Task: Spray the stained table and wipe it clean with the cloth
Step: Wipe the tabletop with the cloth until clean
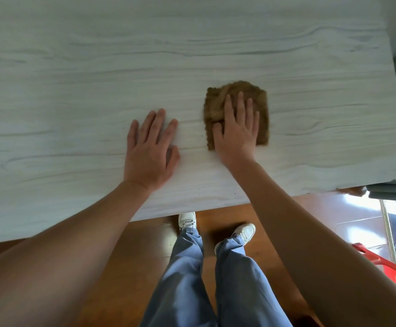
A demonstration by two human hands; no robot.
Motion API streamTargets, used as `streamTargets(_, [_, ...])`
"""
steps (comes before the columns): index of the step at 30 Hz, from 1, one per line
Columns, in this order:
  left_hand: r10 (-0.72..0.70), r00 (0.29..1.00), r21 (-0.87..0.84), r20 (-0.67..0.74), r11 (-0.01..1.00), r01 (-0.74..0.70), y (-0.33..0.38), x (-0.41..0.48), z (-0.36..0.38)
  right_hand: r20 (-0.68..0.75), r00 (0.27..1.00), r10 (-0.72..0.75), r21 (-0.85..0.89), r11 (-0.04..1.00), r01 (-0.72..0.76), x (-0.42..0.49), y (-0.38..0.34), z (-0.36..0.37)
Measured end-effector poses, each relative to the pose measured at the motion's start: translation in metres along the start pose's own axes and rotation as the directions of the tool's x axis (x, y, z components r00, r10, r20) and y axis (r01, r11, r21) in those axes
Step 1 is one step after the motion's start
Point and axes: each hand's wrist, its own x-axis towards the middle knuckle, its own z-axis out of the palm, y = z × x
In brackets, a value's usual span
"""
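A pale wood-grain table point(98, 79) fills the upper part of the head view. A brown fuzzy cloth point(218, 107) lies flat on it, right of centre. My right hand point(237, 128) presses palm-down on the cloth with fingers spread, covering its lower middle. My left hand point(151, 147) rests flat on the bare tabletop to the left of the cloth, fingers apart, holding nothing. No spray bottle is in view. I make out only a few tiny dark specks near the front edge.
The table's front edge point(216, 206) runs diagonally above a brown floor. My legs in blue trousers and white shoes point(187, 220) stand under that edge. A red object point(381, 263) sits on the floor at the right, beside a glossy dark tile strip.
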Motion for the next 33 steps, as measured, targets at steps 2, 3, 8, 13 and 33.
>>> streamTargets(2, [-0.003, 1.0, -0.003, 0.003, 1.0, 0.003, 0.001, 0.0, 0.0, 0.002, 0.994, -0.113, 0.012, 0.994, 0.113, -0.012, -0.017, 0.005])
streamTargets(3, [-0.005, 1.0, -0.003, 0.004, 1.0, 0.005, 0.001, 0.0, -0.001, 0.011, 0.986, -0.169, 0.009, 0.986, 0.169, -0.02, -0.022, 0.008])
streamTargets(8, [0.011, 1.0, 0.013, 0.009, 1.0, -0.012, 0.001, 0.001, 0.0, 0.019, 0.957, -0.289, 0.032, 0.957, 0.288, -0.069, -0.021, 0.016])
streamTargets(13, [-0.014, 0.999, 0.018, 0.03, 1.0, 0.014, 0.002, 0.002, -0.001, 0.025, 0.964, -0.264, 0.013, 0.965, 0.263, -0.12, -0.016, 0.025])
streamTargets(33, [-0.019, 1.0, -0.004, 0.017, 1.0, 0.019, 0.008, 0.001, -0.006, -0.024, 0.987, 0.161, 0.014, 0.987, -0.16, -0.103, 0.142, -0.024])
